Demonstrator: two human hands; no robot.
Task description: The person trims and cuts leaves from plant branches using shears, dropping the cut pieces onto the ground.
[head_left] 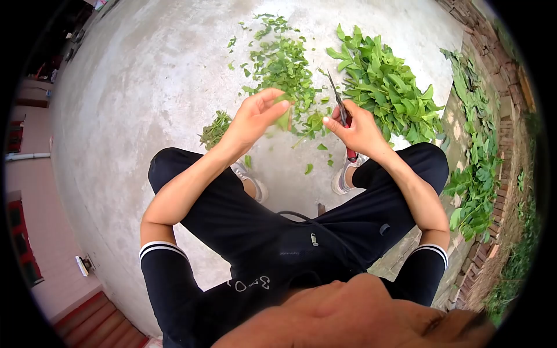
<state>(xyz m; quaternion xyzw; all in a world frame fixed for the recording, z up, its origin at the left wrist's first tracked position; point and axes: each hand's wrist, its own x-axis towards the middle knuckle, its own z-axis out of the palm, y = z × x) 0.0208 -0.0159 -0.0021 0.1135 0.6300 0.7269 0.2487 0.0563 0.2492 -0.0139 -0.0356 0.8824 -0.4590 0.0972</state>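
Note:
My left hand is closed in a pinch on a green leaf, which is partly hidden by the fingers and slightly blurred. Wrapped in my right hand is a pair of pruning shears with dark, narrow blades and a red-and-black handle. The blades point up and away from me, apart from the leaf. Beyond my hands, many cut leaf pieces lie scattered on the concrete. Right of the shears is a large pile of leafy stems.
A small heap of thin green stems lies left of my left hand. My shoes rest on the concrete floor between my bent knees. More leafy branches lie along a brick edging at right. Steps stand at lower left.

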